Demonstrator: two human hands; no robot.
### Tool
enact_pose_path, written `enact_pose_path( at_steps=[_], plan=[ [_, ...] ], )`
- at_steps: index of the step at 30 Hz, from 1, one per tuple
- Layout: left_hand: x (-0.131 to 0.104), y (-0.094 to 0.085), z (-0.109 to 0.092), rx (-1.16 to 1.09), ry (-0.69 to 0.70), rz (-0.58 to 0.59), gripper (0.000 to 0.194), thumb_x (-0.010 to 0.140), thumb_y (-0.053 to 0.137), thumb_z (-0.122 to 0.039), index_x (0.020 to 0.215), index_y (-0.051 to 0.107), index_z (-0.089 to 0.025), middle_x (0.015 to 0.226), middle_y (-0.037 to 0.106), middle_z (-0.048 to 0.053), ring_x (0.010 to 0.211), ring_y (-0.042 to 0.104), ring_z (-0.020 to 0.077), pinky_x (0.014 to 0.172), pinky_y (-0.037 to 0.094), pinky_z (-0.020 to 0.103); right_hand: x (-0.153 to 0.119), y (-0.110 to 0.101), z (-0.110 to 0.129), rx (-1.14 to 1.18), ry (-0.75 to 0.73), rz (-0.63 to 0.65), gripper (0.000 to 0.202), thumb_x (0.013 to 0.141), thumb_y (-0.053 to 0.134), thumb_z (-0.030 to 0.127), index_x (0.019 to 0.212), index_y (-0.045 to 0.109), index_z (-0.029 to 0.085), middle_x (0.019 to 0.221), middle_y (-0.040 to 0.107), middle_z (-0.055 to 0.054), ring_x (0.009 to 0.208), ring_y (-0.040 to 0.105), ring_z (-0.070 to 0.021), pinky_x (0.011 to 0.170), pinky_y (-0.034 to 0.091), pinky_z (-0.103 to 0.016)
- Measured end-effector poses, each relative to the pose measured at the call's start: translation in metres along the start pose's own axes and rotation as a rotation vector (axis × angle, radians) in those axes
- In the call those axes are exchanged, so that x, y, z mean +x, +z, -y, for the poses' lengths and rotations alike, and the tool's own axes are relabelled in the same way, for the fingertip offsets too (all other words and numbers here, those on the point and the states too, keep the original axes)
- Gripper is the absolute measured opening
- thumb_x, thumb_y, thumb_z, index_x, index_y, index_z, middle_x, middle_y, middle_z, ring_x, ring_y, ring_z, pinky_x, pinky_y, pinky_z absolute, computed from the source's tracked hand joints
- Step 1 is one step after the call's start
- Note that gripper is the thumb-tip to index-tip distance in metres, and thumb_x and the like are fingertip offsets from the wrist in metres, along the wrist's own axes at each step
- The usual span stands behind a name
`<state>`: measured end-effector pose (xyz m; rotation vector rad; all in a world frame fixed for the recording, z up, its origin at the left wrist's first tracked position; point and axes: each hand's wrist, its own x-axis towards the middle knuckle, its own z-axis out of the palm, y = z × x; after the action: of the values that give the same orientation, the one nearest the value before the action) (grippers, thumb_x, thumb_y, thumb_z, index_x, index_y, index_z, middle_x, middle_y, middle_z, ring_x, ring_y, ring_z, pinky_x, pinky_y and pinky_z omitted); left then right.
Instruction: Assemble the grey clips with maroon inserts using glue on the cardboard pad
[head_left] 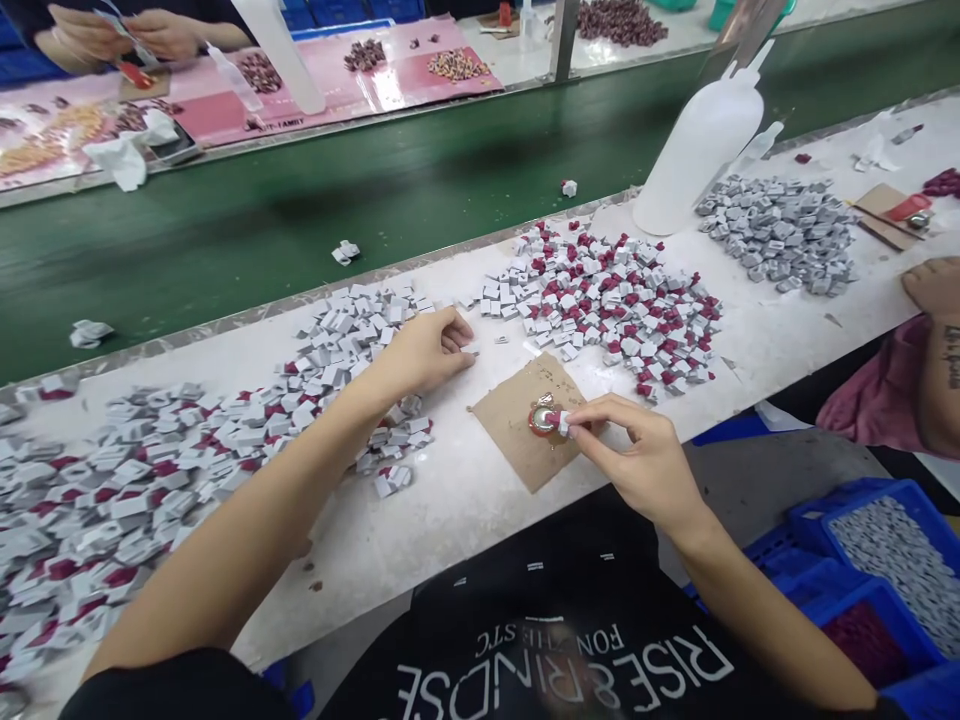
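Observation:
My right hand (637, 450) pinches a small maroon-and-grey plastic piece (562, 423) between thumb and fingertips. The maroon end is at a small round red-rimmed metal dish (541, 420), which sits on a brown cardboard square (517, 450) with wet-looking smears. To the left, my left hand (427, 352) is closed just above the white table, with a small grey plastic piece (469, 350) showing at its fingertips. Behind the cardboard lies a heap of grey and maroon pieces (600, 300). Another heap of mostly grey pieces (345, 330) spreads beside and under my left forearm.
A white squeeze bottle (697, 150) stands behind the heaps, near more grey pieces (784, 235). A green conveyor belt (262, 240) runs beyond the table, carrying a few pieces. A co-worker's arm (937, 350) is at right, above blue bins (825, 520). Another person's hands (150, 40) work opposite.

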<state>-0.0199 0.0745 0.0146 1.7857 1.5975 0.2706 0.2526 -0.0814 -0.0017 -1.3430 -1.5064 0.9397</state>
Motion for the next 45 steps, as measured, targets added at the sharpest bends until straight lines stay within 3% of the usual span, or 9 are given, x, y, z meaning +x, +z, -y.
enact_pose_path(
  at_steps=[7,11,14,19,24,32,38,45],
  plan=[
    [-0.01,0.004,-0.009,0.056,0.112,-0.081,0.013,0.088,0.077,-0.016,0.099,0.077,-0.021,0.103,0.084,0.009,0.094,0.078,0.0285,0.092,0.064,0.044,0.001,-0.001,0.0,0.002,0.011,0.022,0.012,0.1,0.082,0.019,0.102,0.089,0.028,0.104,0.089,-0.004,0.094,0.083,-0.0239,0.082,0.068,-0.038],
    [-0.023,0.007,-0.019,-0.204,0.168,-0.041,0.012,0.09,0.08,-0.023,0.101,0.075,-0.022,0.101,0.084,0.009,0.092,0.08,0.0263,0.088,0.066,0.041,0.003,-0.006,0.003,0.034,0.036,-0.007,0.009,0.099,0.085,0.023,0.101,0.09,0.03,0.104,0.09,-0.004,0.094,0.082,-0.0249,0.084,0.067,-0.04],
    [-0.037,0.011,-0.032,-0.438,0.182,0.03,0.017,0.092,0.083,-0.027,0.107,0.077,-0.022,0.097,0.085,0.008,0.089,0.082,0.025,0.089,0.068,0.041,0.01,-0.011,0.004,0.194,0.106,-0.046,0.004,0.096,0.091,0.029,0.1,0.091,0.031,0.102,0.089,-0.004,0.096,0.084,-0.0256,0.088,0.069,-0.042],
    [-0.053,0.026,-0.051,-0.818,0.217,0.145,0.022,0.094,0.09,-0.032,0.111,0.083,-0.02,0.1,0.086,0.008,0.095,0.085,0.0248,0.098,0.07,0.043,0.031,-0.014,0.006,0.581,0.214,-0.111,0.02,0.086,0.103,0.044,0.095,0.089,0.033,0.104,0.089,-0.001,0.105,0.086,-0.0275,0.102,0.073,-0.048],
    [-0.054,0.04,-0.057,-1.054,0.242,0.295,0.028,0.096,0.094,-0.036,0.116,0.085,-0.018,0.103,0.087,0.009,0.096,0.085,0.0232,0.098,0.071,0.041,0.041,-0.009,0.013,0.698,0.217,-0.086,0.026,0.084,0.104,0.044,0.105,0.092,0.035,0.109,0.09,0.0,0.113,0.087,-0.0297,0.116,0.068,-0.059],
    [-0.052,0.044,-0.056,-1.01,0.213,0.293,0.032,0.095,0.094,-0.038,0.119,0.083,-0.02,0.109,0.088,0.01,0.105,0.086,0.0269,0.104,0.069,0.045,0.04,-0.006,0.01,0.537,0.154,-0.13,0.025,0.087,0.101,0.049,0.105,0.093,0.033,0.112,0.091,-0.003,0.11,0.086,-0.0302,0.109,0.071,-0.057],
    [-0.053,0.041,-0.057,-0.912,0.228,0.275,0.026,0.096,0.088,-0.038,0.115,0.081,-0.022,0.105,0.087,0.008,0.099,0.086,0.029,0.098,0.071,0.048,0.038,-0.004,0.011,0.39,0.128,-0.14,0.024,0.093,0.095,0.051,0.108,0.093,0.033,0.117,0.09,-0.005,0.111,0.086,-0.0311,0.102,0.074,-0.053],
    [-0.056,0.034,-0.058,-0.738,0.335,0.11,0.017,0.095,0.086,-0.033,0.107,0.082,-0.023,0.109,0.087,0.008,0.103,0.084,0.0273,0.096,0.069,0.043,0.049,-0.004,0.021,0.299,0.042,-0.06,0.014,0.094,0.094,0.039,0.106,0.094,0.032,0.099,0.086,-0.005,0.091,0.083,-0.0262,0.078,0.073,-0.042]
  ],
)
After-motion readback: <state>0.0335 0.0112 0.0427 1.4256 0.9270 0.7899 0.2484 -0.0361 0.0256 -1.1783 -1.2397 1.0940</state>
